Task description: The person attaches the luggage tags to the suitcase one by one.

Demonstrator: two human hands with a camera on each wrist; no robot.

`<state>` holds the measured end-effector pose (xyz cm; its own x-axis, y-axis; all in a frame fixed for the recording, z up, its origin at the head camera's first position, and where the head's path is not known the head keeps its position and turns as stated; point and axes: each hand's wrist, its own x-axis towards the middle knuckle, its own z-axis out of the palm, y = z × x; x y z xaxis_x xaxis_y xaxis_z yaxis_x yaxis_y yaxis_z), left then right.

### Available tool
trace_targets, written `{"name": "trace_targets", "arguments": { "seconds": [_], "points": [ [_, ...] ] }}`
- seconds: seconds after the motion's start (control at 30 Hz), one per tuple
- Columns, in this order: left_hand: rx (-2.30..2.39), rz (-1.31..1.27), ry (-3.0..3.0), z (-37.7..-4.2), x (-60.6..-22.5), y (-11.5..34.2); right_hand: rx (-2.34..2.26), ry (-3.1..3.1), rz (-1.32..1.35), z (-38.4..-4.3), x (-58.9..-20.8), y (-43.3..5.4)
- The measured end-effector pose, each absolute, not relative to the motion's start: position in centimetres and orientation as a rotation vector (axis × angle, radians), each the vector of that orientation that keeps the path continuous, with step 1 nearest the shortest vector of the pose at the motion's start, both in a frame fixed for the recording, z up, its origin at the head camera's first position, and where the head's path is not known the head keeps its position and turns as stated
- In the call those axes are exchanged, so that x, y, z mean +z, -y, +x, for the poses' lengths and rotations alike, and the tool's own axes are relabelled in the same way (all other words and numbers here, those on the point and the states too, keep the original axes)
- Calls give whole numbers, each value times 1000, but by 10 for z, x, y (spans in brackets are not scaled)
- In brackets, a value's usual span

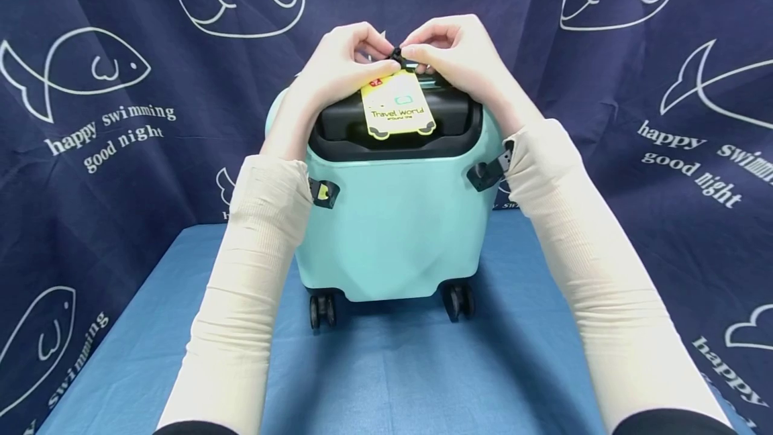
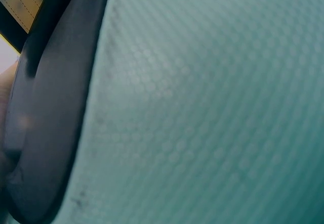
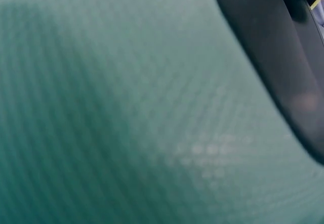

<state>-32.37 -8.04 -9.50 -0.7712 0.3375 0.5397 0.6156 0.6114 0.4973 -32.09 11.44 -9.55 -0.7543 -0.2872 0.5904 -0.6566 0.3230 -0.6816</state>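
A mint-green suitcase (image 1: 395,227) stands upright, with a black recessed panel (image 1: 395,148) along its top. Over that panel hangs a yellow luggage tag (image 1: 398,103) printed "Travel World", attached to a short black strap (image 1: 396,54). From the left, my left hand (image 1: 350,62) pinches the strap between thumb and fingers. My right hand (image 1: 455,52) pinches it from the other side, the fingertips of both hands nearly meeting. Both wrist views are filled mostly by the ribbed suitcase shell (image 2: 202,107); a lined corner of the tag (image 2: 25,1) shows in the left one.
Black caster wheels (image 1: 459,299) support the suitcase on a blue cloth-covered table (image 1: 386,368). Behind and beside it hangs a dark blue curtain (image 1: 199,119) with white whale and fish drawings. Small black wrist cameras (image 1: 325,193) sit close to the suitcase front.
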Motion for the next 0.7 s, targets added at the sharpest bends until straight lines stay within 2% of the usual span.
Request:
{"name": "trace_targets", "arguments": {
  "seconds": [0.7],
  "points": [
    [-968,-830,2416,-323,-95,81,1474,2342,846,-323,-92,-116]
  ]
}}
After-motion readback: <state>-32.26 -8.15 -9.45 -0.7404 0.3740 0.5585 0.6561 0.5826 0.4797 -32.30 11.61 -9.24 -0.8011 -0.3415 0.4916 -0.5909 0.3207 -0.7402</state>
